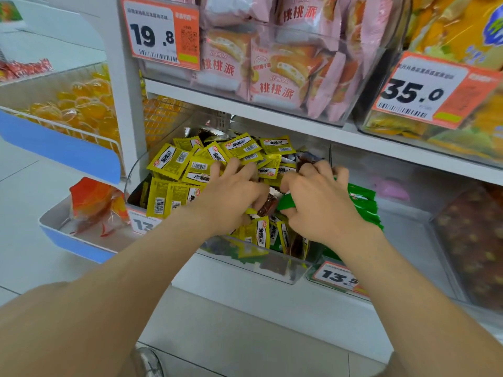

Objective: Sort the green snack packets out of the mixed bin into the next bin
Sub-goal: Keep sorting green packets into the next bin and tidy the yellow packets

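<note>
Gripping green packets (363, 206), right hand (318, 202) overhangs edge of mixed bin (275, 266).

The right grip (318, 205) covers most of the green packets (364, 205) it holds. Fingertips of the left grip (231, 194) are buried among yellow packets (168, 164). Its forearm (152, 257) hides half the eight-o'clock price tag (140, 223).

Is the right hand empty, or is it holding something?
Holding: the right hand is curled round a bunch of green packets.
</note>
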`<action>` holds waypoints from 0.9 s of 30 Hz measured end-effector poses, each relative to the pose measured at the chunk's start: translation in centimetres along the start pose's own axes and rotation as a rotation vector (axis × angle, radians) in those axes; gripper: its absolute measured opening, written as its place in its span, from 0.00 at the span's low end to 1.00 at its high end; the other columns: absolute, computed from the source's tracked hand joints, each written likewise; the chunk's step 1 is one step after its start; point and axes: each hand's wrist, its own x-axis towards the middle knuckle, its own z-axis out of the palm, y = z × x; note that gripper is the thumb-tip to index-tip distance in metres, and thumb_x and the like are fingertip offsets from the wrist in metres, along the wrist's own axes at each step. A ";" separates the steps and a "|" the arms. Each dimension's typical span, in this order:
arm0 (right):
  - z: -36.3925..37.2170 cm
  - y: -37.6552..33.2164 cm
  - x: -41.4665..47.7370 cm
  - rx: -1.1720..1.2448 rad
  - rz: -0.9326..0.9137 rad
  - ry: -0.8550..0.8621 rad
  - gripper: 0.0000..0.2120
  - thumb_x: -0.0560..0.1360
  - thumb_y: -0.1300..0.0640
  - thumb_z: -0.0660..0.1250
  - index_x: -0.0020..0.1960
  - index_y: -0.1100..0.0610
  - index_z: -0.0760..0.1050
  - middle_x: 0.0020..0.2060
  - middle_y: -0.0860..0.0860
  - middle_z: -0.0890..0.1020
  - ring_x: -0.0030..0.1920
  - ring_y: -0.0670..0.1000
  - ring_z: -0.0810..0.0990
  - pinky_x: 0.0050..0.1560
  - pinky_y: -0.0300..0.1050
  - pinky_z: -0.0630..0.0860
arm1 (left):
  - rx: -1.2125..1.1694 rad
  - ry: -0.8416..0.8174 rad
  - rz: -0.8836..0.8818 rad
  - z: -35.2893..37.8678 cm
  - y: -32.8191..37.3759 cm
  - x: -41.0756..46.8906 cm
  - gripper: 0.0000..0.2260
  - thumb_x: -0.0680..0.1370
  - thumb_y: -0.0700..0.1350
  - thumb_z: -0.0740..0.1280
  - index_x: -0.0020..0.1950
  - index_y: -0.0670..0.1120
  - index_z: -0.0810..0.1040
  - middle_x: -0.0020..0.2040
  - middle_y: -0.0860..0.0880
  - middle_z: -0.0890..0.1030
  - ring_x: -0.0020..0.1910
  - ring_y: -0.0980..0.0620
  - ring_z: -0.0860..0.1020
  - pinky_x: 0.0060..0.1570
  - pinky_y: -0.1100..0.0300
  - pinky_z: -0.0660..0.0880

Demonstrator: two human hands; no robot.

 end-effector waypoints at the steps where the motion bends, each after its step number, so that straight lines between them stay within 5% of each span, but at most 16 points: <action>1: -0.1 0.1 -0.2 0.014 0.017 0.000 0.19 0.73 0.47 0.72 0.62 0.48 0.74 0.59 0.52 0.75 0.65 0.59 0.67 0.62 0.60 0.60 | -0.037 -0.007 0.030 0.2 0.2 0.1 0.13 0.71 0.48 0.79 0.51 0.59 0.79 0.58 0.55 0.66 0.63 0.46 0.65 0.63 0.42 0.62; 6: 0.2 0.9 -1.0 0.117 0.071 -0.033 0.22 0.73 0.49 0.67 0.66 0.46 0.73 0.58 0.51 0.74 0.65 0.58 0.67 0.64 0.60 0.61 | -0.205 -0.212 0.059 0.0 0.7 0.6 0.19 0.67 0.59 0.81 0.55 0.65 0.79 0.57 0.56 0.65 0.60 0.50 0.60 0.60 0.47 0.58; 13: -0.4 1.8 -1.8 0.313 0.159 -0.082 0.28 0.68 0.38 0.62 0.68 0.41 0.73 0.60 0.49 0.73 0.67 0.56 0.66 0.68 0.59 0.60 | 0.028 -0.134 0.024 0.2 1.6 0.9 0.25 0.61 0.64 0.82 0.56 0.63 0.83 0.59 0.54 0.66 0.65 0.47 0.63 0.65 0.40 0.61; 19: -0.1 2.5 -2.1 0.492 0.174 0.105 0.17 0.76 0.57 0.68 0.60 0.40 0.77 0.56 0.45 0.75 0.63 0.53 0.70 0.62 0.53 0.62 | 0.023 -0.100 -0.055 0.6 1.2 1.0 0.20 0.63 0.67 0.80 0.46 0.56 0.84 0.58 0.53 0.68 0.63 0.47 0.63 0.63 0.42 0.62; 24: -0.6 1.6 -2.3 0.681 0.147 0.358 0.07 0.76 0.57 0.73 0.49 0.46 0.82 0.41 0.41 0.82 0.43 0.44 0.79 0.50 0.43 0.77 | -0.086 0.173 -0.228 -0.3 -0.9 1.4 0.18 0.70 0.63 0.77 0.52 0.55 0.79 0.58 0.50 0.74 0.61 0.44 0.69 0.59 0.44 0.65; 27: -0.7 0.6 -2.4 0.808 0.165 0.396 0.05 0.75 0.57 0.76 0.47 0.47 0.82 0.36 0.42 0.82 0.35 0.46 0.80 0.39 0.33 0.75 | -0.030 0.371 -0.363 -0.1 -1.1 1.4 0.23 0.72 0.59 0.77 0.60 0.50 0.76 0.58 0.45 0.75 0.58 0.40 0.74 0.53 0.44 0.70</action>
